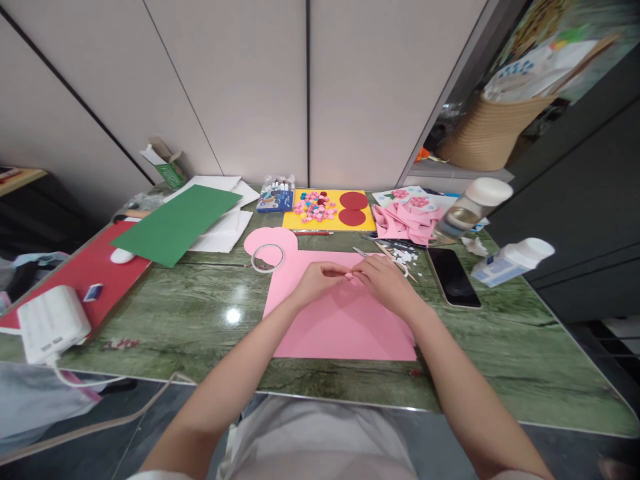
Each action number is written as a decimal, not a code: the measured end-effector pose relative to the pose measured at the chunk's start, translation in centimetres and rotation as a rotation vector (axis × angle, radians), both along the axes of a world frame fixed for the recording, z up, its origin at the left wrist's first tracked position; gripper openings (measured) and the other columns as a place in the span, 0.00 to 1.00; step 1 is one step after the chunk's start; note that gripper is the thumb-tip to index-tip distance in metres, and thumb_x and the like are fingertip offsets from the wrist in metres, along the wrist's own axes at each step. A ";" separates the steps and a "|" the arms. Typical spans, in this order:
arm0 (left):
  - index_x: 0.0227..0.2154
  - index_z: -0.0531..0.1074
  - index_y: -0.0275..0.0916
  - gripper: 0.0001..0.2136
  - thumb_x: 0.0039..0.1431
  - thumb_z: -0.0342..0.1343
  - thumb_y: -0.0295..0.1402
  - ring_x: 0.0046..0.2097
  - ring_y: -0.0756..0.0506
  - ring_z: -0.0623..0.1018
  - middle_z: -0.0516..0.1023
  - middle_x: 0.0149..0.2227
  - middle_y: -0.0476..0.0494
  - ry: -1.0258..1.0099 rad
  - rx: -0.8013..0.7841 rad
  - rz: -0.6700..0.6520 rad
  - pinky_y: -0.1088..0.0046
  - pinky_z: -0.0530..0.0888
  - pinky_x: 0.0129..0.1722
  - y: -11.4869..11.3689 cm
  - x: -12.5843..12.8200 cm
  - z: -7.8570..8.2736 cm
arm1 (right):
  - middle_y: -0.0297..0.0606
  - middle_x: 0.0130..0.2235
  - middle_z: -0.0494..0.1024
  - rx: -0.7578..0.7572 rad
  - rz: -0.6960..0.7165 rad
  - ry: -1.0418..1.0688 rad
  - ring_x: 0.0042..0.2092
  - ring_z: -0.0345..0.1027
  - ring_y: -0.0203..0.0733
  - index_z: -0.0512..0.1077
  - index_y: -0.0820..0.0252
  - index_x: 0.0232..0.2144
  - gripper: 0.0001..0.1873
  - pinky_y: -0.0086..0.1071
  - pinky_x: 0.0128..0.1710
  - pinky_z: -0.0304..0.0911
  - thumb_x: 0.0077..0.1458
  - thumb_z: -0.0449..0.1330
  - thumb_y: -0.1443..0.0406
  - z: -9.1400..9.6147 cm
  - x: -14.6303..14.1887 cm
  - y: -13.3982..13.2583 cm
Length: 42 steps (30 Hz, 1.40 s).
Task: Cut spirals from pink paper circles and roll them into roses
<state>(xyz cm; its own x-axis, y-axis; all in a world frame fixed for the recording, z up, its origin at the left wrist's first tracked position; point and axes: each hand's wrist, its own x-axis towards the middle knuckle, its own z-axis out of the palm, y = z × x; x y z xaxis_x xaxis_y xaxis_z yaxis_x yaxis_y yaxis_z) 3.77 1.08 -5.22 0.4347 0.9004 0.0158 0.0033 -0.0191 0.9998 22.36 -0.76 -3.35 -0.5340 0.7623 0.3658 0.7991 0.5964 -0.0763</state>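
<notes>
My left hand (323,283) and my right hand (385,280) meet above a pink sheet of paper (340,333). Their fingertips pinch a small pink paper piece (349,275) between them; its exact shape is mostly covered by the fingers. Left of the hands, a roll of tape (267,258) rests partly on a pink paper cutout with rounded lobes (273,239). Just beyond the right hand lie a pointed metal tool (359,252), partly hidden, and small white scraps (404,255).
At the back, a yellow sheet (330,225) carries small coloured pieces (315,207) and two red circles (353,201). Pink offcuts (407,223), a phone (454,277) and two bottles (515,261) stand or lie right. Green paper (175,223), red paper (55,273) and a white power bank (53,323) are left.
</notes>
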 end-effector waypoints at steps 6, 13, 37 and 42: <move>0.32 0.76 0.33 0.15 0.42 0.61 0.38 0.38 0.45 0.76 0.78 0.36 0.38 0.012 -0.004 -0.003 0.69 0.71 0.42 0.1 0.0 -0.2 | 0.39 0.33 0.73 -0.011 0.011 -0.046 0.41 0.64 0.44 0.69 0.59 0.33 0.10 0.36 0.41 0.53 0.59 0.49 0.64 0.0 0.0 0.0; 0.33 0.76 0.33 0.16 0.42 0.60 0.39 0.39 0.45 0.76 0.78 0.36 0.38 0.041 0.008 -0.014 0.69 0.71 0.42 0.0 0.0 -0.2 | 0.40 0.32 0.73 -0.011 0.007 -0.079 0.40 0.63 0.43 0.70 0.60 0.33 0.10 0.36 0.40 0.52 0.59 0.49 0.64 0.2 -0.1 -0.2; 0.32 0.76 0.33 0.16 0.40 0.61 0.39 0.37 0.46 0.76 0.79 0.35 0.40 0.042 -0.047 -0.071 0.70 0.71 0.41 0.0 -0.3 0.5 | 0.42 0.34 0.70 -0.008 -0.029 -0.094 0.38 0.60 0.45 0.67 0.62 0.31 0.09 0.35 0.38 0.51 0.59 0.48 0.65 -0.7 -0.4 0.1; 0.33 0.76 0.33 0.17 0.40 0.61 0.39 0.36 0.46 0.76 0.79 0.35 0.39 0.063 -0.039 -0.113 0.70 0.71 0.40 0.0 -0.4 0.7 | 0.42 0.34 0.70 -0.028 -0.046 -0.080 0.38 0.60 0.44 0.66 0.62 0.31 0.08 0.34 0.38 0.51 0.58 0.49 0.66 -0.5 -0.3 0.1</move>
